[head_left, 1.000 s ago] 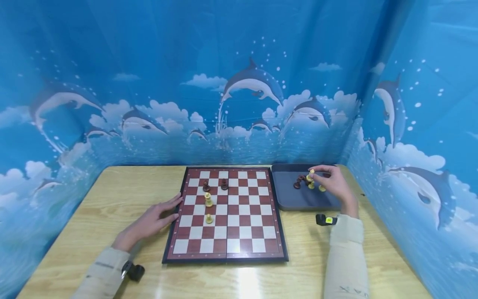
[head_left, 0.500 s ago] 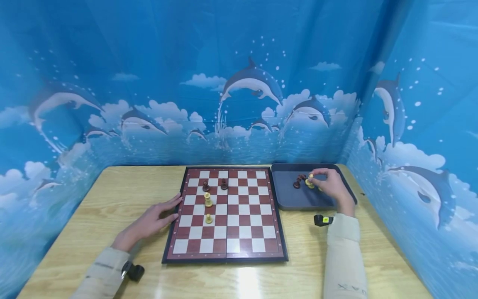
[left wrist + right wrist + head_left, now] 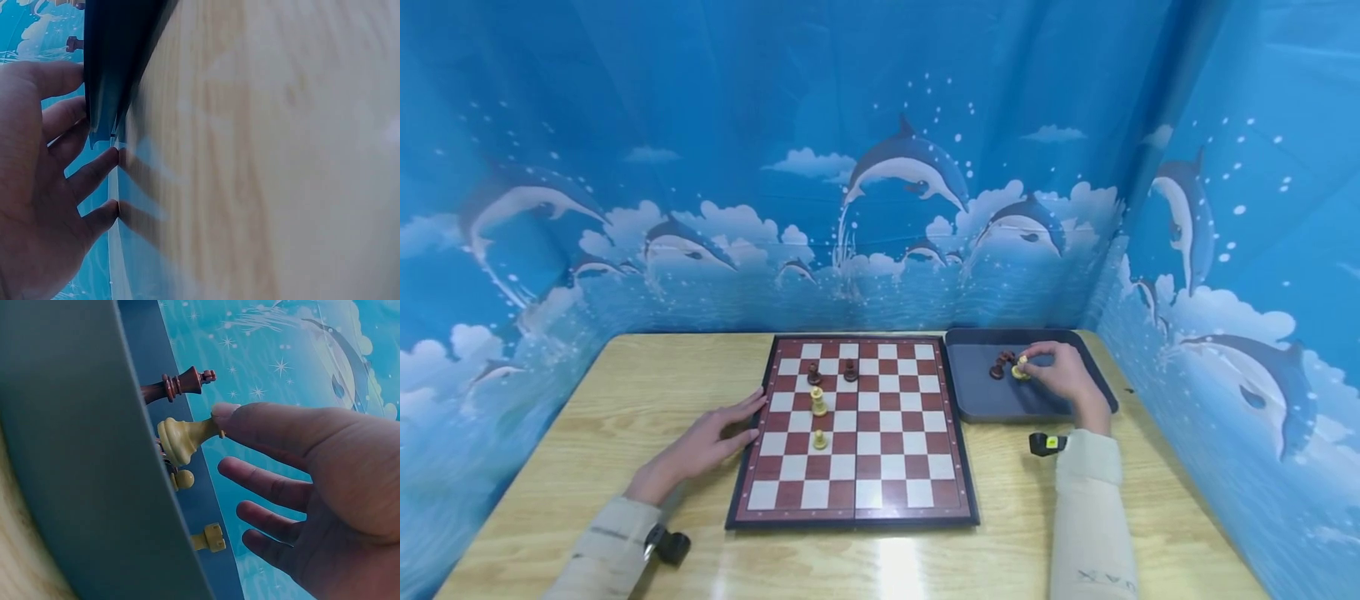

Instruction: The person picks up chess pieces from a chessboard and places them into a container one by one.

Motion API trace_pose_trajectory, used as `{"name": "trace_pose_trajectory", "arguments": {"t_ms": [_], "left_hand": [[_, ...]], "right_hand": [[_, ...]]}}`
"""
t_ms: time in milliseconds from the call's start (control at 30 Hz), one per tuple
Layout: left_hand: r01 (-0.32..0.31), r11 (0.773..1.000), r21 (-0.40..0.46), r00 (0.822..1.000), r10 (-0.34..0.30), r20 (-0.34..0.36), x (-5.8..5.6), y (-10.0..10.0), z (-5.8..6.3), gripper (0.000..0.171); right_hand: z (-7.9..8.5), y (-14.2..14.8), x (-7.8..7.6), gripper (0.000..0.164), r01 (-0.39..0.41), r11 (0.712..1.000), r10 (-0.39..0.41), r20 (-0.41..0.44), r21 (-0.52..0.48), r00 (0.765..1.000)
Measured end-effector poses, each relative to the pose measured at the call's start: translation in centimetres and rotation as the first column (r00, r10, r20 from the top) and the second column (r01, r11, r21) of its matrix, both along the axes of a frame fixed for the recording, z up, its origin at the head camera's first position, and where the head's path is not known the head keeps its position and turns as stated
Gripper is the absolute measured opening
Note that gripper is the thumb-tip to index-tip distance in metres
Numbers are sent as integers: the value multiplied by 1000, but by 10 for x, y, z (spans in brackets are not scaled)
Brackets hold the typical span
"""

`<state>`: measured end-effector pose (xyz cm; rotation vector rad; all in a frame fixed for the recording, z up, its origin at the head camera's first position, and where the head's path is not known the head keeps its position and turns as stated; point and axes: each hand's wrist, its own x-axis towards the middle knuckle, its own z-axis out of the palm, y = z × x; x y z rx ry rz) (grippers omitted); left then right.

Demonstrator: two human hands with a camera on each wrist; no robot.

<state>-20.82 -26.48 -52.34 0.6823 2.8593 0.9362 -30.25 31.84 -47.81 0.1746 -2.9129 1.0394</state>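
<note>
My right hand pinches a cream chess piece by its top, low over the grey tray. The fingers hide the head of that piece, and its base leans away from them. Around it in the right wrist view are a dark king, a cream pawn and a cream rook. My left hand rests against the left edge of the chessboard, fingers spread and fairly straight. In the left wrist view its fingertips meet the dark board edge.
Two dark pieces, one left of the other, stand on the board's left half. Nearer are a tall cream piece and a small cream pawn. Dark pieces lie in the tray. A blue dolphin curtain encloses the table.
My right hand has come down slightly and a little left, lowering the cream chess piece among the others in the tray. The left hand and the board's pieces have stayed put.
</note>
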Motion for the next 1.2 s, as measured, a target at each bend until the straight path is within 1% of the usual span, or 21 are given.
{"name": "trace_pose_trajectory", "arguments": {"t_ms": [167,300,400,533,767,900,1033,1133,1200], "left_hand": [[-2,1000,-2,1000,2,12,0,-1,0,60],[5,1000,-1,1000,-5,14,0,0,0,60],[3,1000,0,1000,-3,13,0,0,0,60],[2,1000,1,1000,-2,6,1,0,0,60],[-2,1000,-4,1000,2,15,-1,0,0,60],[2,1000,-1,1000,-2,14,0,1,2,61],[9,1000,3,1000,-9,-5,0,1,2,60],[20,1000,3,999,-20,-27,1,0,1,59],[23,1000,2,999,-23,-30,2,1,0,58]], "right_hand": [[2,-2,0,24,-24,999,24,-8,34,1000],[11,-5,5,27,-26,998,27,-17,62,999],[20,-7,11,30,-32,998,34,-29,49,999],[30,-12,15,28,-61,998,62,-55,24,997],[40,-24,14,28,-133,991,131,-125,-10,983],[42,-38,12,27,-163,986,158,-138,-25,978],[43,-54,9,26,-198,980,192,-136,-31,972],[39,-65,8,25,-230,972,223,-125,-40,967],[35,-71,8,25,-249,967,243,-118,-46,963]]}}
